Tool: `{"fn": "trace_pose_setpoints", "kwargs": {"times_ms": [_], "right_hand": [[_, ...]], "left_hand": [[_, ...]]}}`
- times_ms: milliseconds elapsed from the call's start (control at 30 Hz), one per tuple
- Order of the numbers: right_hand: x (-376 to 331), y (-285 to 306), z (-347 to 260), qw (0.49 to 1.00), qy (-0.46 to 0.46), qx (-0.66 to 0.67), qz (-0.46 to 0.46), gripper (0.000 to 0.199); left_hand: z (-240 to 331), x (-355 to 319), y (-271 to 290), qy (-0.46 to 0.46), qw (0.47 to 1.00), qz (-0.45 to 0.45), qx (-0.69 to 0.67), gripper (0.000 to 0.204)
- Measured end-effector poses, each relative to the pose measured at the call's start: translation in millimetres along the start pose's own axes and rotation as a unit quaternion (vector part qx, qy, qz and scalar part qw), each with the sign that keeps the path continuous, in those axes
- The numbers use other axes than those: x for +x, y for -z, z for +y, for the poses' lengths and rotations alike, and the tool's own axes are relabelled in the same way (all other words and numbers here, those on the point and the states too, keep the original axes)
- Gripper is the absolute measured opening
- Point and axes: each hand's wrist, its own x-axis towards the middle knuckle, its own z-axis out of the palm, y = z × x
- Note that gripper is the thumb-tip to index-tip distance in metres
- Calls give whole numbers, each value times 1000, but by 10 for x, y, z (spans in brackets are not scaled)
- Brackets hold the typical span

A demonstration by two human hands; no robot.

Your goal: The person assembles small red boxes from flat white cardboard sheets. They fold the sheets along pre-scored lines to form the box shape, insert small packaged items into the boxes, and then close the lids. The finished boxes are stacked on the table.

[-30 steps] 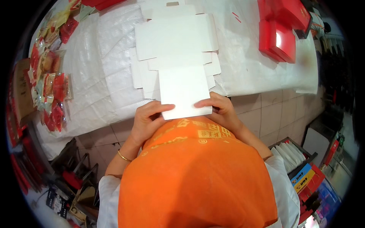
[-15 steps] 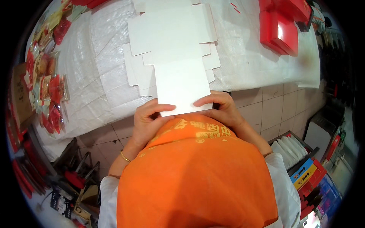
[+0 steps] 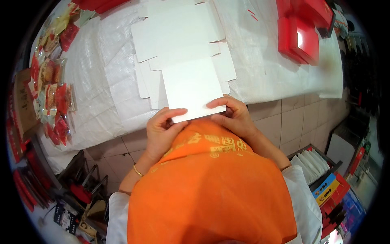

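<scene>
A flat white cardboard box blank (image 3: 193, 83) with cut flaps lies over the table and sticks out past its near edge toward my orange apron. At the blank's near left corner, my left hand (image 3: 164, 126) pinches the edge between thumb and fingers. On the near right corner my right hand (image 3: 232, 113) grips it likewise, its index finger lying on top. Another white blank (image 3: 145, 79) lies partly hidden beneath this one, its flaps showing at both sides.
White woven sheeting (image 3: 105, 77) covers the table. Red boxes (image 3: 298, 38) stand at the far right; several wrapped snack packets (image 3: 57, 97) lie along the left side. A crate of white packets (image 3: 313, 164) stands at the lower right, below the table edge.
The near edge of the blank has tilted slightly, its right side shifting away from me. Both hands keep their hold, and the whole view has turned a little.
</scene>
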Motion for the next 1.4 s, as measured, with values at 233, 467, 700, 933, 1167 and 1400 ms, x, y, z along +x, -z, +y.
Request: {"fn": "trace_pose_setpoints", "kwargs": {"times_ms": [233,467,700,933,1167,1400], "right_hand": [[33,-38,-30,1000,-21,11,14,25],[71,-80,-4,998,-40,-28,42,23],[175,-76,-2,900,219,-369,76,35],[216,21,-64,681,382,-619,86,36],[447,52,-226,704,444,-552,-43,24],[476,30,-152,730,432,-525,-64,20]], "left_hand": [[81,-2,-50,17,997,22,-72,33],[7,38,-55,23,994,52,-93,23],[56,68,-84,64,990,77,-97,18],[49,95,-85,82,988,92,-95,19],[29,98,-61,12,996,87,-30,21],[24,313,83,-425,789,96,434,29]]}}
